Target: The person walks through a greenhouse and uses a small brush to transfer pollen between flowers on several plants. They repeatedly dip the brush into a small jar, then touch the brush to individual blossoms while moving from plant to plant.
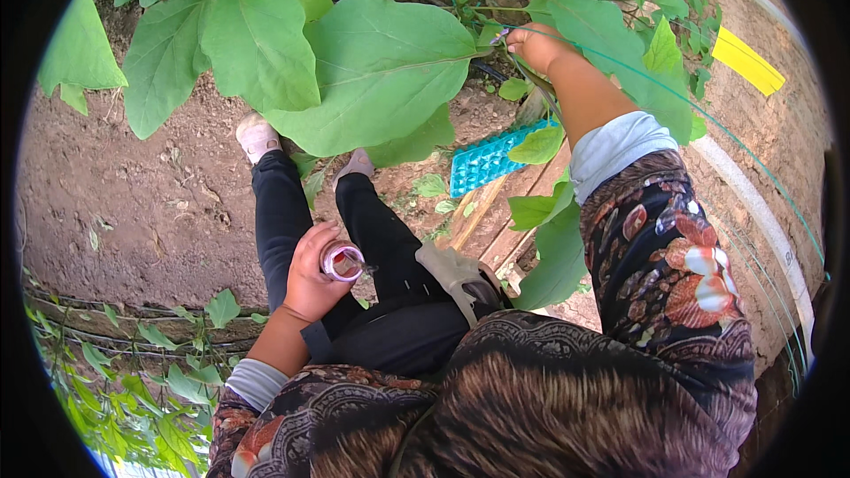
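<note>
My left hand (313, 277) is closed around a small round glass jar (342, 261) with an open mouth, held over my lap; something reddish shows inside, and a thin dark item sticks out at its rim. My right hand (538, 48) reaches into the eggplant plant, its fingertips close together beside a purple flower (499, 36). Whether the fingers pinch the flower's stalk or a thin tool cannot be told. A large eggplant leaf (392, 66) spreads to the left of that hand. A green string (671, 89) runs past my right wrist.
Below the plant lies a turquoise egg tray (488, 158) near wooden boards (471, 212). A yellow card (747, 61) hangs at the upper right. A pale curved pipe (750, 202) crosses the right side. More plants (143, 378) grow at the lower left, beyond bare soil (133, 212).
</note>
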Motion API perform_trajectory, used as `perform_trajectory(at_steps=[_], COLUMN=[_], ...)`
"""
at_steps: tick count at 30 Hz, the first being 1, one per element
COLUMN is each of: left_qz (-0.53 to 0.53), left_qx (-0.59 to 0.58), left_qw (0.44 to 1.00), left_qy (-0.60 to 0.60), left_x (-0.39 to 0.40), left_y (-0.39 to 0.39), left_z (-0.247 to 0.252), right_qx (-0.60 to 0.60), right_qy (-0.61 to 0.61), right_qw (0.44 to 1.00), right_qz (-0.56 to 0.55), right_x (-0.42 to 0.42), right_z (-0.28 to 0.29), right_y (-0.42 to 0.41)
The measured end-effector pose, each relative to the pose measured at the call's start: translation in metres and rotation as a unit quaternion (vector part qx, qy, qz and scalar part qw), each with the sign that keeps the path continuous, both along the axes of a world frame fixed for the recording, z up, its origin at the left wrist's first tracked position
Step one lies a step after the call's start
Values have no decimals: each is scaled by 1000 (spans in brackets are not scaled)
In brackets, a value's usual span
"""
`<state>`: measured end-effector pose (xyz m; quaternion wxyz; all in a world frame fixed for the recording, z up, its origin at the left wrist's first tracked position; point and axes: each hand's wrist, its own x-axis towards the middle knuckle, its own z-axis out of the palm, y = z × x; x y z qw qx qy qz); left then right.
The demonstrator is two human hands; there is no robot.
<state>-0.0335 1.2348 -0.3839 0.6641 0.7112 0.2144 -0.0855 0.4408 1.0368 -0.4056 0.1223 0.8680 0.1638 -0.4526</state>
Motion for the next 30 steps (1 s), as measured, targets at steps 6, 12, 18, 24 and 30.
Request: perform_trajectory(at_steps=[6, 12, 18, 24, 30], left_qz=[-4, -1, -3, -3, -2], left_qx=[-1, 0, -3, 3, 10], left_qw=[1000, 1000, 1000, 1000, 1000], left_qy=[10, 11, 12, 12, 12], left_x=[2, 5, 7, 9, 13], left_y=[-1, -2, -2, -1, 3], left_z=[3, 2, 2, 4, 7], right_qx=[17, 2, -32, -105, -24], right_qy=[10, -3, 15, -11, 33], right_qw=[997, 997, 995, 993, 993], right_qz=[-79, -72, -91, 60, -114], right_x=[5, 6, 16, 6, 14], right_z=[-6, -3, -18, -26, -25], right_y=[1, 11, 1, 13, -6])
